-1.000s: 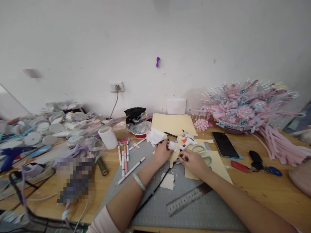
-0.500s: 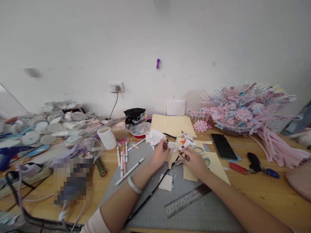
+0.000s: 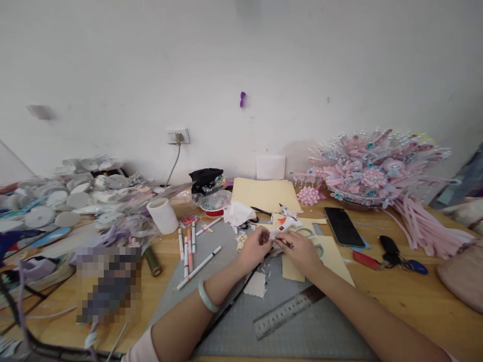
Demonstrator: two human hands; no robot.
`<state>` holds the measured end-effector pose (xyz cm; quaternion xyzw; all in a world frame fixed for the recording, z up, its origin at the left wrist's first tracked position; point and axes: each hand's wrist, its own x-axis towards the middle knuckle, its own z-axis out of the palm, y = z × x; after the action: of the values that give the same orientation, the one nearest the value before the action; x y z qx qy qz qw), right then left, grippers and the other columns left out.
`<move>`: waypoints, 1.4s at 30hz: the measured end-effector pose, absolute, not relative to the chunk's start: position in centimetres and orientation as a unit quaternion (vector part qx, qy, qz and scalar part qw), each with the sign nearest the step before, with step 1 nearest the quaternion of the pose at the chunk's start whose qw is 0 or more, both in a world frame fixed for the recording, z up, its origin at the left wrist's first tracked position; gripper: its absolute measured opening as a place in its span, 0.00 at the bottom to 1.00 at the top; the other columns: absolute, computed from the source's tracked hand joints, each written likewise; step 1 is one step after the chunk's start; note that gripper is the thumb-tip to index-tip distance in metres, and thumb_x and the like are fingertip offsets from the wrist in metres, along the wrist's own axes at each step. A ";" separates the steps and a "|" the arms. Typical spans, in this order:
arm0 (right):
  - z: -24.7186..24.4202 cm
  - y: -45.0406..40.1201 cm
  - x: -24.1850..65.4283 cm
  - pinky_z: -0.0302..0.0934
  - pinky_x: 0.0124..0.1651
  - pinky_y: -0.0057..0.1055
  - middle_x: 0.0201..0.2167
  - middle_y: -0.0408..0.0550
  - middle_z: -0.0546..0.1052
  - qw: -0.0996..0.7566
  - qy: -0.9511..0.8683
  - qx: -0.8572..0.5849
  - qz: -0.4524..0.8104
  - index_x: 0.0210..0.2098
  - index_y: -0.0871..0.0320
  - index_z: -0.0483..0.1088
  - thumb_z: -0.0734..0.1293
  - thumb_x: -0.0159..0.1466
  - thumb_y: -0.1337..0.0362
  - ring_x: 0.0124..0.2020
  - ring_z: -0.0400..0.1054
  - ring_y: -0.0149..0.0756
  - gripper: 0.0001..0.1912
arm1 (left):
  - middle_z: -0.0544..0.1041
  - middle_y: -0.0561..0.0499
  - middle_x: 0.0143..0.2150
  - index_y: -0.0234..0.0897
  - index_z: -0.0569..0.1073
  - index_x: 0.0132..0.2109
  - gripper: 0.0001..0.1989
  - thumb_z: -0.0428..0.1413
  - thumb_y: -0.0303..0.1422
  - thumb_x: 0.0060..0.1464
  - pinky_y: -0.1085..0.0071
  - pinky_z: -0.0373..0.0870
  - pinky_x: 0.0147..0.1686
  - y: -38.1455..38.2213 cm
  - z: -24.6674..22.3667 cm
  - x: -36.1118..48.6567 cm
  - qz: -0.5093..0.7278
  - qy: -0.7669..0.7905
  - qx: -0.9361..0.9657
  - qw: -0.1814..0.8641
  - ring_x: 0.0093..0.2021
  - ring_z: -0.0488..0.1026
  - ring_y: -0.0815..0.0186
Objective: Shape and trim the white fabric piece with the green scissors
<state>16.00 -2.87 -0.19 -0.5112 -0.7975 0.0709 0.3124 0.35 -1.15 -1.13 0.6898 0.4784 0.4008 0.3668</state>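
My left hand point(image 3: 255, 249) is closed, its fingertips pinching a small white crumpled scrap like tissue point(image 3: 274, 233). My right hand point(image 3: 301, 252) meets it at the fingertips, thumb and forefinger pressed together; what lies between them is mostly hidden. A thin black strip point(image 3: 236, 303) runs over the grey cutting mat point(image 3: 211, 334) up toward the hands, its far end covered. Scissors with pale green handles point(image 3: 320, 250) lie partly behind my right hand. Below the hands are a torn cream paper piece point(image 3: 255, 285) and a steel ruler point(image 3: 281, 315).
Several markers point(image 3: 199, 267) and a white roll point(image 3: 162, 215) are to the left. Cream card sheets point(image 3: 264, 193) lie behind. A phone point(image 3: 344, 227), keys point(image 3: 390, 251) and a pink beaded headdress point(image 3: 373, 176) are at the right. Clutter with white discs point(image 3: 39, 216) fills the far left.
My hands have come together, the left moving right until their fingertips meet. The white scrap is now mostly covered by my fingers. The view has shifted slightly.
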 end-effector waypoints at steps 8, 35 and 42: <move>0.1 -2.9 15.7 0.55 0.32 0.28 0.30 0.47 0.72 0.265 -0.822 -0.499 0.062 0.35 0.56 0.70 0.59 0.59 0.65 0.31 0.65 0.34 0.09 | 0.67 0.56 0.25 0.35 0.64 0.32 0.04 0.51 0.29 0.45 0.76 0.60 0.27 -1.2 -1.0 0.3 0.386 0.468 0.692 0.391 0.26 0.63 0.72; 1.4 -2.1 17.4 0.56 0.33 0.28 0.34 0.45 0.71 0.243 -0.816 -0.521 0.067 0.33 0.56 0.69 0.61 0.59 0.60 0.28 0.65 0.30 0.08 | 0.71 0.49 0.32 0.36 0.67 0.34 0.05 0.48 0.28 0.50 0.71 0.64 0.37 -1.6 -0.3 -0.2 0.324 0.454 0.795 0.238 0.34 0.68 0.67; 0.7 -2.1 17.4 0.59 0.39 0.29 0.36 0.48 0.71 0.274 -0.844 -0.459 0.035 0.37 0.56 0.69 0.59 0.59 0.65 0.37 0.66 0.34 0.09 | 0.72 0.51 0.31 0.36 0.68 0.34 0.05 0.48 0.28 0.49 0.72 0.64 0.35 -1.4 -0.5 -0.2 0.340 0.457 0.777 0.269 0.33 0.68 0.68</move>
<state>17.42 -2.08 0.70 -0.4591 -0.8444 0.0353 0.2740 -0.22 -1.40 -0.49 0.7767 0.4570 0.3399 0.2690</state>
